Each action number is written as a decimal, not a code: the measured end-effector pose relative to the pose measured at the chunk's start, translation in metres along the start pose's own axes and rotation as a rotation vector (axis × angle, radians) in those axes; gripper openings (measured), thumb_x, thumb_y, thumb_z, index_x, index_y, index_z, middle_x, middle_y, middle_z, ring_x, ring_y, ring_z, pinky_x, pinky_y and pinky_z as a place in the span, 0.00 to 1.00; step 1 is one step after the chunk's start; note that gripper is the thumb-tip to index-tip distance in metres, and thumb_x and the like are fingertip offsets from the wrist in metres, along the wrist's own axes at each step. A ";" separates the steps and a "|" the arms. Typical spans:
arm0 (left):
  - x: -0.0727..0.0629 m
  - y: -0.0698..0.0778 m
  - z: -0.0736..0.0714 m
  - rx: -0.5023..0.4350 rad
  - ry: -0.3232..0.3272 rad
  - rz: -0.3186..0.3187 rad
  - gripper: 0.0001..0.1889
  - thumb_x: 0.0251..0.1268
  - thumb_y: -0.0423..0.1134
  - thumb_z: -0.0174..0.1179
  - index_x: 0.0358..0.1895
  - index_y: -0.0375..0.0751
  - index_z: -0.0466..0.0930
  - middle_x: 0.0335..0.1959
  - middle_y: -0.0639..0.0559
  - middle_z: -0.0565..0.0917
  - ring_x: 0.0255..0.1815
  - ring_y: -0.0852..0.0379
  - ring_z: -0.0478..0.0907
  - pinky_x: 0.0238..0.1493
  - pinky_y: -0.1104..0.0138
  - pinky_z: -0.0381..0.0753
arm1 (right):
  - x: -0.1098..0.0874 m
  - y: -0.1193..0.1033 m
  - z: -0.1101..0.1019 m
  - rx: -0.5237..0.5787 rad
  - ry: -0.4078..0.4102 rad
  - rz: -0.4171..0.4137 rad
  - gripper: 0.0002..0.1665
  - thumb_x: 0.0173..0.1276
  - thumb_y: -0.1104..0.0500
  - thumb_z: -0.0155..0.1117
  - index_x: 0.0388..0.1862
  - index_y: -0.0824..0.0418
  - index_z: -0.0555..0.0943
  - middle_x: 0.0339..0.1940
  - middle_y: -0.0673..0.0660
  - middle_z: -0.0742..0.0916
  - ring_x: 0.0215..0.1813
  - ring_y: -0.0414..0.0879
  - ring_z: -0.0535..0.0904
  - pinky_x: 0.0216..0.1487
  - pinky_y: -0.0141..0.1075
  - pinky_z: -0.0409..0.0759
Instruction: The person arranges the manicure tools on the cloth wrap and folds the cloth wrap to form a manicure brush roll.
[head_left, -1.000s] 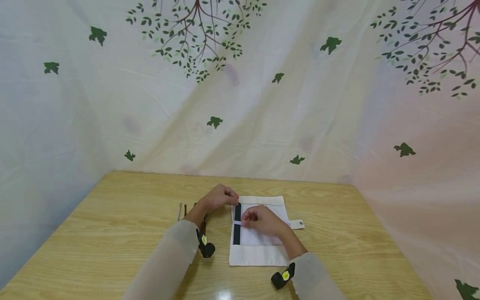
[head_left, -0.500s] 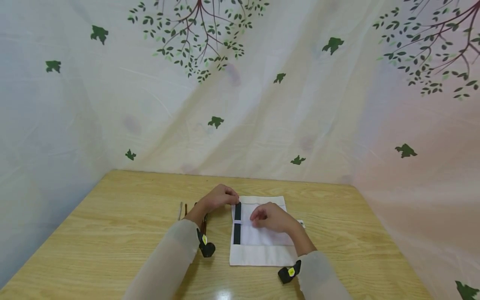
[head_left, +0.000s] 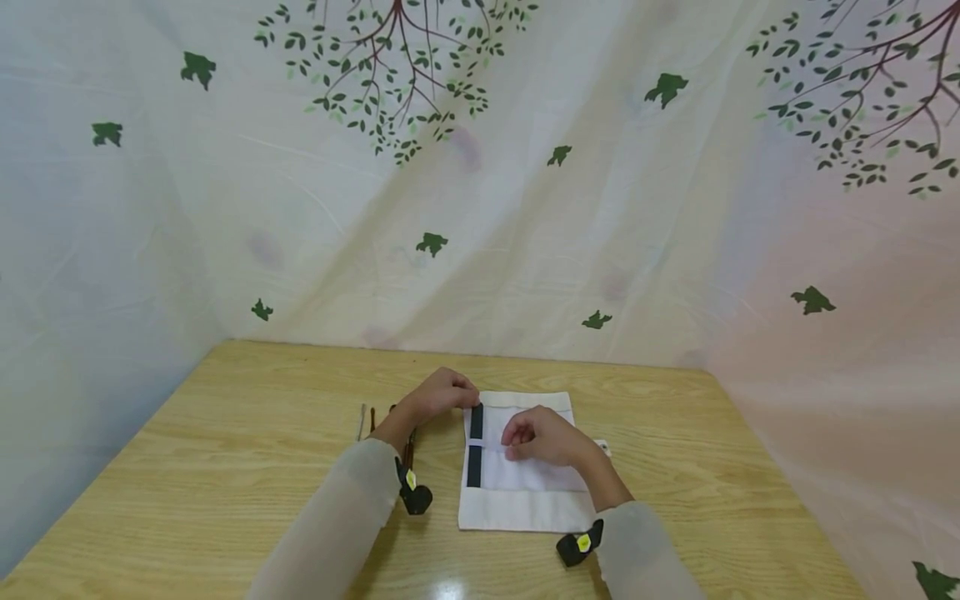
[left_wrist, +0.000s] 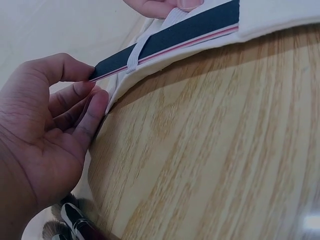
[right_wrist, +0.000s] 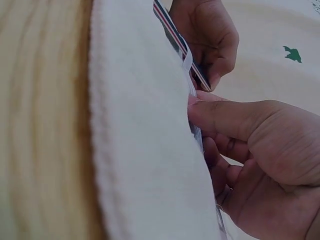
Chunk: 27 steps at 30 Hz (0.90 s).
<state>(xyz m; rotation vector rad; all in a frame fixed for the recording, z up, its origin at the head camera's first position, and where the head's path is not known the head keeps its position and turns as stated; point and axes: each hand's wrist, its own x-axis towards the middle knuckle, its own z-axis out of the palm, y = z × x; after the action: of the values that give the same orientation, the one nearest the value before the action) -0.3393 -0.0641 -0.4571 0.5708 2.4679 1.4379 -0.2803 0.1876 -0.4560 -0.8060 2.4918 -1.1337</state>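
Observation:
A white fabric roll-up case (head_left: 525, 510) lies unrolled on the table. Along its left edge is a flat black nail file (head_left: 475, 467), with red and white layers showing at its side. A white elastic band (left_wrist: 134, 56) crosses over the file, whose lower end is tucked into the case's pocket. My left hand (head_left: 442, 394) pinches the file's far end between thumb and finger. Over the middle of the case, my right hand (head_left: 549, 437) pinches the elastic band to the right of the file; thumb and fingers (right_wrist: 215, 112) meet on it in the right wrist view.
Several slim tools (head_left: 408, 450) lie left of the case, partly hidden by my left wrist. Brush bristles (left_wrist: 65, 200) show below my left hand. The case's snap strap (head_left: 604, 447) sticks out at the right. A printed cloth (head_left: 480, 292) hangs behind the wooden table (head_left: 247, 467).
My right hand has moved a little to the right, away from the nail file, and then stays there. The left hand keeps its hold on the file's end.

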 end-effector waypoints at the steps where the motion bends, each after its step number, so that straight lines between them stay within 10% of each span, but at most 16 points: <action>1: 0.000 0.000 0.000 0.000 0.002 0.000 0.11 0.66 0.41 0.63 0.42 0.38 0.90 0.41 0.53 0.87 0.42 0.57 0.77 0.46 0.64 0.77 | 0.001 0.001 0.000 0.002 0.002 -0.011 0.05 0.64 0.63 0.76 0.35 0.58 0.86 0.27 0.48 0.84 0.32 0.40 0.77 0.36 0.32 0.76; 27: -0.003 0.000 -0.009 0.014 0.051 0.024 0.12 0.73 0.40 0.61 0.47 0.36 0.88 0.41 0.49 0.88 0.41 0.55 0.85 0.47 0.60 0.83 | 0.001 0.008 0.002 0.023 -0.031 -0.047 0.04 0.75 0.66 0.64 0.39 0.61 0.85 0.31 0.48 0.83 0.36 0.41 0.75 0.40 0.32 0.74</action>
<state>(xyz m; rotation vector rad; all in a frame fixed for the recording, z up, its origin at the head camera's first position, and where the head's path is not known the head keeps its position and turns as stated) -0.3400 -0.0720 -0.4524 0.5761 2.5200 1.4631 -0.2835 0.1899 -0.4638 -0.8730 2.4429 -1.1540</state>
